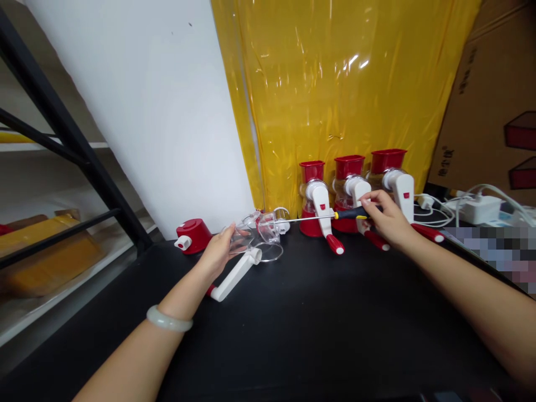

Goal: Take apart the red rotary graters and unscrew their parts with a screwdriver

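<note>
My left hand (220, 248) is closed around a clear plastic grater body (268, 228), which lies tipped on its side just above the black table. In my right hand (383, 215) is a screwdriver (352, 214) with a black and yellow handle, its long shaft pointing left. The shaft's tip reaches the clear body; whether it touches a screw there is too small to tell. A white crank handle (237, 274) with a red grip lies below my left hand. Left of that hand sits a red base (195, 235) with a white knob. Behind the clear body is a drum grater (282, 219).
Three assembled red and white rotary graters (312, 195) stand in a row at the back right. White cables and a power strip (483, 209) lie at the far right, near a cardboard box (486, 111). A metal shelf (62, 128) stands on the left.
</note>
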Action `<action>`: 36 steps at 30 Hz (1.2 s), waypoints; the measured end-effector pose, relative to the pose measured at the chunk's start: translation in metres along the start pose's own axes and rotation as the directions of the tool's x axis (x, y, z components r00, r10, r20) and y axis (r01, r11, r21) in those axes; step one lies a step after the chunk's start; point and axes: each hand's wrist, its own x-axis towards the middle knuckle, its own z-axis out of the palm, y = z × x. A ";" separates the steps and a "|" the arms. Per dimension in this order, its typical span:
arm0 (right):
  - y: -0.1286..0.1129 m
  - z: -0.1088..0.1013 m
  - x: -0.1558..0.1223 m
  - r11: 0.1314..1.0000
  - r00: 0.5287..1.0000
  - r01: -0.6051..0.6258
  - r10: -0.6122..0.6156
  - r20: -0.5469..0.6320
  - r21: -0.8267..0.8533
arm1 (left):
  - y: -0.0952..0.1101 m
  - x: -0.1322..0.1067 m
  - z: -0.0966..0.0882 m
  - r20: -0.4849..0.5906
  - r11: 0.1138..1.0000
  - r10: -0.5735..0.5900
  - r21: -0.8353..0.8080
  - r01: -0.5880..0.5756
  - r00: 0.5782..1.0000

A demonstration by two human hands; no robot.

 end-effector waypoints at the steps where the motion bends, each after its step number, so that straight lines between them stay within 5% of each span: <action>1: -0.001 0.000 0.000 1.000 1.000 0.011 -0.011 -0.002 0.007 | 0.000 0.000 0.000 -0.001 1.000 0.001 0.001 -0.001 1.000; 13: 0.001 0.002 -0.001 0.963 0.997 -0.055 0.041 0.060 0.265 | 0.001 -0.001 0.001 -0.003 1.000 -0.001 -0.006 0.001 1.000; 24: -0.008 0.004 -0.003 0.837 0.977 -0.203 0.137 0.164 0.508 | 0.003 -0.002 0.001 0.000 1.000 -0.010 -0.003 0.010 1.000; 32: -0.013 0.003 -0.005 0.795 0.966 -0.235 0.124 0.229 0.560 | 0.002 -0.001 0.000 0.000 1.000 -0.013 -0.006 0.013 1.000; 36: -0.005 0.004 -0.001 0.848 0.984 -0.159 0.091 0.155 0.506 | 0.001 -0.001 0.000 0.008 1.000 -0.001 -0.008 0.001 1.000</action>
